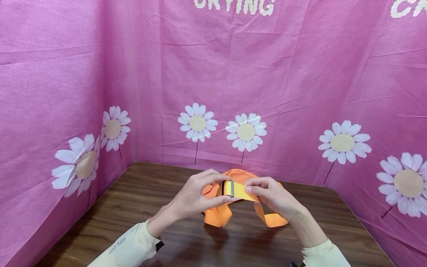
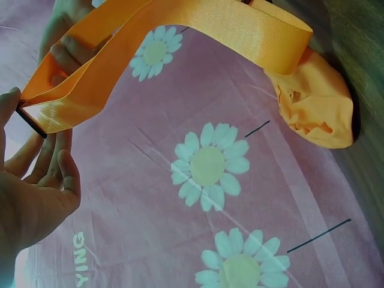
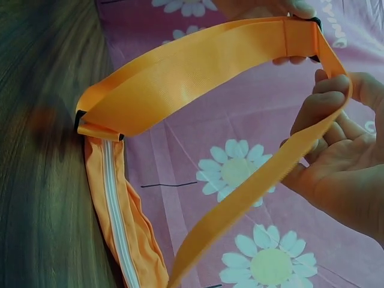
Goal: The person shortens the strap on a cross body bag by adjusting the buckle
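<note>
An orange bag [image 1: 238, 173] with a pale zipper [image 3: 113, 192] lies on the table, and a wide orange strap [image 1: 244, 191] rises from it. Between thumb and fingers, my left hand [image 1: 191, 193] holds the black slider buckle [image 1: 232, 188] by its edges. The strap passes through this buckle. Just to its right, my right hand [image 1: 275, 196] pinches the strap, whose free length hangs below and curls near the table. Another black buckle [image 3: 80, 122] joins the strap to the bag in the right wrist view. My left hand's fingertips are partly hidden behind the strap there.
The dark wooden table [image 1: 133, 200] reaches back to a pink cloth [image 1: 213, 74] printed with white daisies and lettering. This cloth also stands along the left and right sides.
</note>
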Available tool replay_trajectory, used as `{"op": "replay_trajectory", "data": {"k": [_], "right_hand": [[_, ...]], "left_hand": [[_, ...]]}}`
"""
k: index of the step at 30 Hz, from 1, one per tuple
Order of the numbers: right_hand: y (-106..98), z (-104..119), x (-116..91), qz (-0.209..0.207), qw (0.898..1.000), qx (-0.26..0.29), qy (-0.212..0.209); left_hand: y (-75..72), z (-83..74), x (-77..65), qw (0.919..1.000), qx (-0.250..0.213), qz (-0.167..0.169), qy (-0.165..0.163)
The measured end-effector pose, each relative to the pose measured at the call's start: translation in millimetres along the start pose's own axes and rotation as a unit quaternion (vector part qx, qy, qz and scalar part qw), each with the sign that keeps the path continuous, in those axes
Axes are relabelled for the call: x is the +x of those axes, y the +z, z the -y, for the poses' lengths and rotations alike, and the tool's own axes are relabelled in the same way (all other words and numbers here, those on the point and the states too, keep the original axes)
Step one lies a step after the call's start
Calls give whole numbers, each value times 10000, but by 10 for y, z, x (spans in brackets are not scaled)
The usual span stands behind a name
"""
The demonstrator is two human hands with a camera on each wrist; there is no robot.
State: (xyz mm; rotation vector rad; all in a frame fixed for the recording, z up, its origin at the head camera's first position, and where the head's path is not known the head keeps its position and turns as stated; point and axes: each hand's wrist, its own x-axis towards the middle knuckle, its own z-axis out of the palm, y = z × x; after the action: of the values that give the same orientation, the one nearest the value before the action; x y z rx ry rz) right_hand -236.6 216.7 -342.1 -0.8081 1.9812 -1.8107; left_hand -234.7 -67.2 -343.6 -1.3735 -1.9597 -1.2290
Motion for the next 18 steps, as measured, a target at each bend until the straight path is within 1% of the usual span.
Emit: {"op": "replay_trajectory", "data": {"k": [4, 6, 13, 18], "right_hand": [[34, 0, 17, 94, 9998, 139, -140], [55, 10, 20, 87, 9998, 133, -137], [118, 44, 5, -132, 9998, 99, 123], [145, 45, 8, -145, 9998, 40, 158]], "left_hand": [[29, -1, -14, 9999, -87, 42, -26], [41, -3, -17, 9999, -105, 55, -13], [64, -14, -28, 9999, -96, 105, -49], [73, -19, -30, 9998, -65, 146, -126]]}}
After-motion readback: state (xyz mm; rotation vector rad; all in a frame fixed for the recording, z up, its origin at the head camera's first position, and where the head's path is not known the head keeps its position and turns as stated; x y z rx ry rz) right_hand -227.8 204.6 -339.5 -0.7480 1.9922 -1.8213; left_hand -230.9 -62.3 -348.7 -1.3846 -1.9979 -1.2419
